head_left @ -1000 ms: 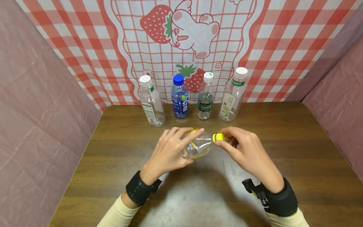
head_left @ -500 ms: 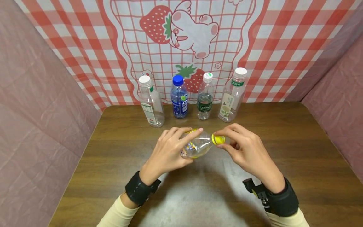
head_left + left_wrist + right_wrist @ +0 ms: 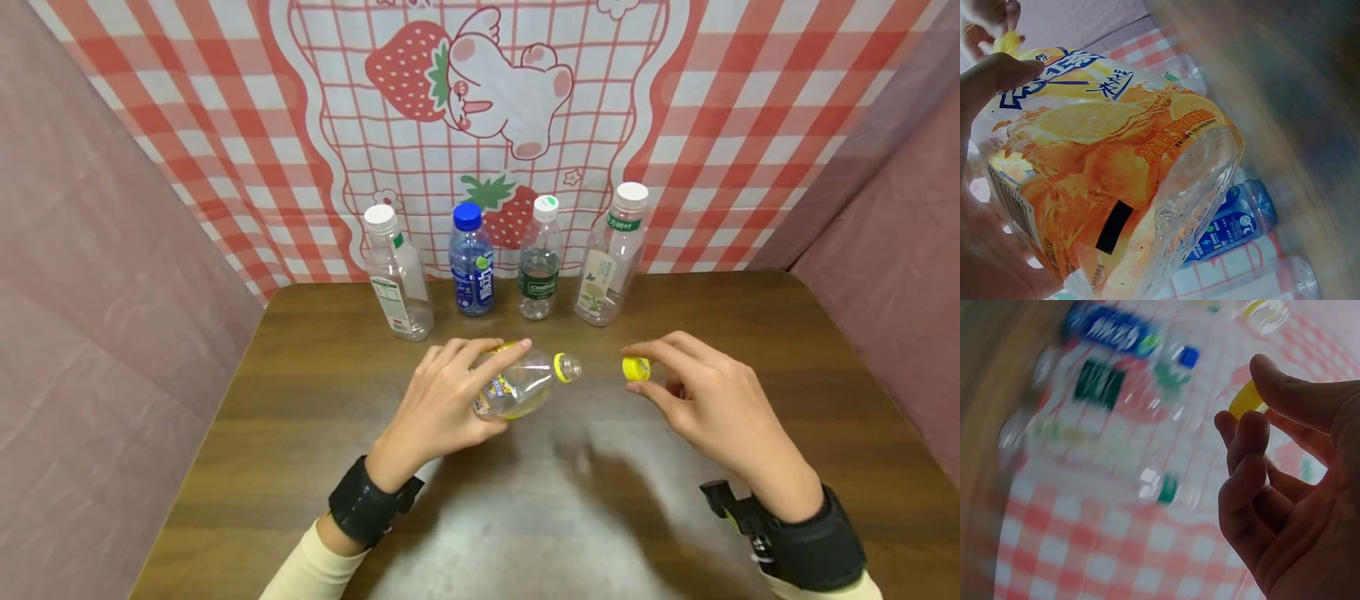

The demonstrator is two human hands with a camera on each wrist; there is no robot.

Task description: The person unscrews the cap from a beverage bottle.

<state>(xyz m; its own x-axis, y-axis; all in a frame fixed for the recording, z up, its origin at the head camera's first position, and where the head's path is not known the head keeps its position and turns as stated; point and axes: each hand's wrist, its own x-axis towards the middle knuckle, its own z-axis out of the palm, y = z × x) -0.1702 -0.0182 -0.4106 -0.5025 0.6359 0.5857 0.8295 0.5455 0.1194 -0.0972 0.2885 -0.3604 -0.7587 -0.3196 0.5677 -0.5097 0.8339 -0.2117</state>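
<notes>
My left hand grips a clear plastic bottle lying on its side in the hand, neck pointing right. Its uncapped mouth shows a yellow ring round the neck. In the left wrist view the bottle's label is orange and yellow with lemon slices, and the thumb lies over it. My right hand pinches a yellow bottle cap between thumb and fingertips, apart from the bottle neck and to its right. The right wrist view shows the cap at the fingertips.
Along the back of the wooden table stand a white-capped bottle, a blue-capped bottle, a small green-labelled bottle and a taller white-capped bottle. Behind them hangs a checked strawberry cloth.
The yellow cap has come off the bottle neck. My right hand has moved right with it, while my left hand keeps the bottle in nearly the same place.
</notes>
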